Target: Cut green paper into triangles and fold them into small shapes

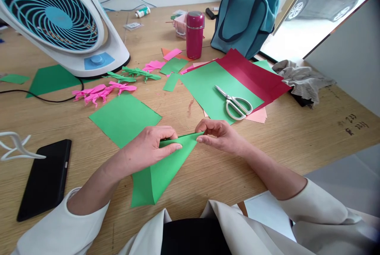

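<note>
A sheet of green paper, partly folded over on itself, is held up just above the wooden table. My left hand pinches its upper edge, thumb in front and fingers behind. At the pointed right corner, my right hand grips the same paper between thumb and fingers. A second green sheet lies flat beyond my left hand. Scissors with white handles rest on a larger green sheet, past my right hand.
Pink paper cut-outs and green cut-outs lie near a fan. Dark red sheets, a magenta flask and a teal bag stand or lie farther back. At left is a black tablet.
</note>
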Demonstrator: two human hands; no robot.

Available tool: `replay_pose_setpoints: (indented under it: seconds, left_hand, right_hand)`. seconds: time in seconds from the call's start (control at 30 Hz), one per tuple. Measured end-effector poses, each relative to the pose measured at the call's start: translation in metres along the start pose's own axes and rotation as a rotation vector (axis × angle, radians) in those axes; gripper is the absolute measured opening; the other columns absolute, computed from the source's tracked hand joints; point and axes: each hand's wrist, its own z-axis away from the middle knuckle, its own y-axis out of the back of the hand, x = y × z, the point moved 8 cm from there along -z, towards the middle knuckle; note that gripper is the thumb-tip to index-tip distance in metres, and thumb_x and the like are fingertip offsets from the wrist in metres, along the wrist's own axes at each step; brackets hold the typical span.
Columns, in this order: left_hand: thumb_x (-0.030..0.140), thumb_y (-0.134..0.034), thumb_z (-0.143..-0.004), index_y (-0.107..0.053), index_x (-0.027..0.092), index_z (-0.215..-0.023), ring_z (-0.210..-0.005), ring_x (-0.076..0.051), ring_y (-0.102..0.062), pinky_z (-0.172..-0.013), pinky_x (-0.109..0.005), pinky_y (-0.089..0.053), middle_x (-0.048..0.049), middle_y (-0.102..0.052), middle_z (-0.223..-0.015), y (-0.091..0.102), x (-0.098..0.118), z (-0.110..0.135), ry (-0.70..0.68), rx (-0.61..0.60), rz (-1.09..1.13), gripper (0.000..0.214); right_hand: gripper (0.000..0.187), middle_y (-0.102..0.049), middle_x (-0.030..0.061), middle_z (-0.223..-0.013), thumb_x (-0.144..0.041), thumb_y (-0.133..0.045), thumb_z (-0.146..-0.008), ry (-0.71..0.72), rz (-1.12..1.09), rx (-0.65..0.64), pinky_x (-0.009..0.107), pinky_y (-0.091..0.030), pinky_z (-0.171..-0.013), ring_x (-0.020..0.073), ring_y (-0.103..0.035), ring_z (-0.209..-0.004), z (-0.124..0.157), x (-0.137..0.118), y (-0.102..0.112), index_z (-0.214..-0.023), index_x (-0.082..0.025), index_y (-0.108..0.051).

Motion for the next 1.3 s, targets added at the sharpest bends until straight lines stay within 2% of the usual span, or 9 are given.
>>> replay_pose_setpoints:
  seconds: [0.17, 0.27, 0.37, 0.53, 0.77, 1.03, 1.3]
  left_hand:
    - [0.041, -0.059, -0.088, -0.063, 0.020, -0.077, -0.070, -0.014, -0.056, -0.063, -0.026, -0.039, 0.0028, -0.064, -0.076, 0.005, -0.001, 0.003, 0.023, 0.068, -0.037, 0.024]
    - [0.039, -0.058, -0.089, -0.063, 0.020, -0.077, -0.073, -0.015, -0.057, -0.066, -0.027, -0.040, 0.0014, -0.064, -0.078, 0.009, 0.005, 0.005, 0.003, 0.131, -0.087, 0.023]
    - [0.034, -0.056, -0.091, -0.061, 0.019, -0.078, -0.076, -0.016, -0.058, -0.068, -0.028, -0.040, 0.0002, -0.063, -0.080, 0.011, 0.014, 0.010, -0.017, 0.209, -0.165, 0.021]
    - [0.028, -0.053, -0.095, -0.058, 0.019, -0.080, -0.080, -0.017, -0.060, -0.070, -0.029, -0.042, -0.0001, -0.064, -0.083, 0.008, 0.034, 0.022, -0.107, 0.319, -0.333, 0.018]
    - [0.025, -0.053, -0.096, -0.055, 0.019, -0.080, -0.075, -0.018, -0.060, -0.066, -0.032, -0.041, -0.0009, -0.065, -0.079, 0.006, 0.061, 0.038, -0.225, 0.474, -0.567, 0.018]
    - [0.025, -0.052, -0.097, -0.056, 0.019, -0.080, -0.074, -0.019, -0.060, -0.067, -0.035, -0.041, -0.0021, -0.067, -0.079, 0.006, 0.070, 0.045, -0.230, 0.510, -0.640, 0.018]
    - [0.023, -0.053, -0.096, -0.055, 0.019, -0.078, -0.073, -0.018, -0.059, -0.068, -0.035, -0.041, -0.0017, -0.066, -0.079, 0.006, 0.073, 0.047, -0.247, 0.524, -0.635, 0.019]
  right_hand:
    - [0.032, -0.057, -0.0029, -0.069, -0.042, -0.081, -0.076, -0.093, -0.174, 0.059, 0.022, -0.044, -0.058, 0.0101, -0.055, -0.063, -0.001, 0.012, 0.003, -0.083, -0.017, -0.061]
    - [0.037, -0.061, -0.0029, -0.074, -0.039, -0.086, -0.070, -0.118, -0.307, 0.112, 0.022, -0.049, -0.060, 0.0100, -0.061, -0.065, -0.004, 0.013, 0.005, -0.089, -0.018, -0.061]
    - [0.042, -0.065, -0.0022, -0.076, -0.038, -0.087, -0.068, -0.161, -0.365, 0.145, 0.024, -0.053, -0.063, 0.0106, -0.064, -0.064, -0.005, 0.014, 0.006, -0.096, -0.018, -0.064]
    - [0.036, -0.067, -0.0033, -0.062, -0.039, -0.087, -0.067, -0.252, -0.437, 0.137, 0.021, -0.052, -0.058, 0.0091, -0.063, -0.056, -0.003, 0.018, 0.002, -0.088, -0.016, -0.068]
    - [0.032, -0.067, -0.0049, -0.060, -0.032, -0.089, -0.064, -0.331, -0.598, 0.143, 0.017, -0.053, -0.055, 0.0067, -0.065, -0.051, 0.001, 0.019, -0.003, -0.087, -0.016, -0.073]
    - [0.032, -0.072, -0.0019, -0.067, -0.028, -0.088, -0.067, -0.323, -0.691, 0.116, 0.018, -0.059, -0.062, 0.0101, -0.072, -0.060, 0.001, 0.015, -0.006, -0.093, -0.016, -0.072]
    - [0.032, -0.072, -0.0019, -0.067, -0.029, -0.088, -0.069, -0.311, -0.730, 0.141, 0.018, -0.059, -0.059, 0.0132, -0.074, -0.062, 0.000, 0.016, -0.005, -0.085, -0.015, -0.064]
